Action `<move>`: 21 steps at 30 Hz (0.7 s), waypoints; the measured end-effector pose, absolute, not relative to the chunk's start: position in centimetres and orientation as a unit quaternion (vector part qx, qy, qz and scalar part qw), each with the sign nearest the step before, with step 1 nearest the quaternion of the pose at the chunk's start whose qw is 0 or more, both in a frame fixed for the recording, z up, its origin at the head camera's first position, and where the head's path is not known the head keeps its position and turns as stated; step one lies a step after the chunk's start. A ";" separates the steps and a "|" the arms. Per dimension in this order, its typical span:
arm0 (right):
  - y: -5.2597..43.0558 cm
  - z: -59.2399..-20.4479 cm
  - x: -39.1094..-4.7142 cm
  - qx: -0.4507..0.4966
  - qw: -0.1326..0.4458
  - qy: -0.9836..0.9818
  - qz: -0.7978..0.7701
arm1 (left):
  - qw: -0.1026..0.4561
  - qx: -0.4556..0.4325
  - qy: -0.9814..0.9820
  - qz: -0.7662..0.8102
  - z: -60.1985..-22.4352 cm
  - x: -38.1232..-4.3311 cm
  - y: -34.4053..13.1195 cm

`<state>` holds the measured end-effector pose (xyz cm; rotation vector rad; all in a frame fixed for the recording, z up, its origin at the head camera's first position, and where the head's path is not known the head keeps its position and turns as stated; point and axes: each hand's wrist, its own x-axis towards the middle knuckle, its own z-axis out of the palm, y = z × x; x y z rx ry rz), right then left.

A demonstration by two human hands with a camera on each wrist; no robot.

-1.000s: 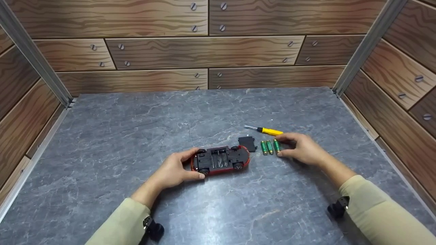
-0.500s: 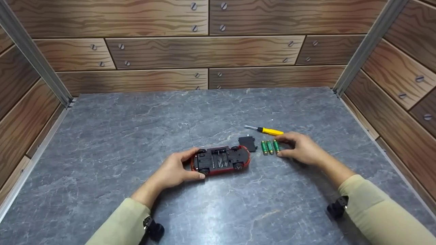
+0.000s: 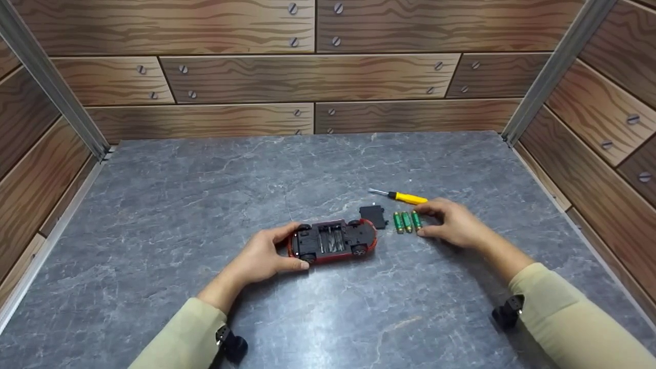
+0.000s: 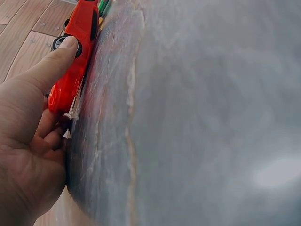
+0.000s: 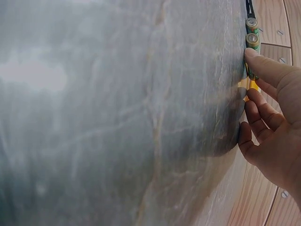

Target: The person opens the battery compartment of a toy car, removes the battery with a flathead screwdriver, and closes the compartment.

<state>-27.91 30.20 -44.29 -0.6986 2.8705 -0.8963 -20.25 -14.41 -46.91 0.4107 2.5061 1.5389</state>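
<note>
A red toy car [image 3: 361,234] lies upside down on the table, its black underside and open battery compartment [image 3: 331,239] facing up. My left hand [image 3: 259,258] grips its left end, thumb on the near side by a wheel and fingers on the far side; in the left wrist view the thumb presses the wheel [image 4: 60,42]. Three green batteries stand in a row right of the car. The rightmost battery [image 3: 416,220] is pinched lengthwise between thumb and finger of my right hand [image 3: 457,225]. Beside it lie the middle battery [image 3: 407,221] and the left battery [image 3: 398,222].
A black battery cover [image 3: 372,217] lies just beyond the car's right end. Behind the batteries is a yellow-handled screwdriver [image 3: 410,198], tip pointing left. The grey marbled table [image 3: 205,179] is bounded by wood-patterned walls [image 3: 256,77] at the back and sides.
</note>
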 end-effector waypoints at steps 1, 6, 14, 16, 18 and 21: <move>30.2 -44.3 -27.9 -0.226 0.027 0.930 -0.290 | 0.087 0.137 0.840 0.518 -46.9 -20.3 -14.4; 30.2 -44.3 -27.9 -0.224 0.032 0.930 -0.291 | 0.090 0.135 0.838 0.520 -46.9 -20.3 -14.4; 30.2 -44.2 -27.9 -0.222 0.037 0.932 -0.285 | 0.087 0.137 0.842 0.515 -47.0 -20.3 -14.4; 30.2 -44.2 -27.9 -0.224 0.036 0.931 -0.285 | 0.087 0.138 0.843 0.513 -47.0 -20.3 -14.4; 30.2 -44.2 -28.0 -0.226 0.037 0.930 -0.288 | 0.087 0.138 0.843 0.512 -47.0 -20.3 -14.4; 30.2 -44.2 -27.9 -0.224 0.037 0.928 -0.296 | 0.084 0.139 0.845 0.509 -46.9 -20.3 -14.4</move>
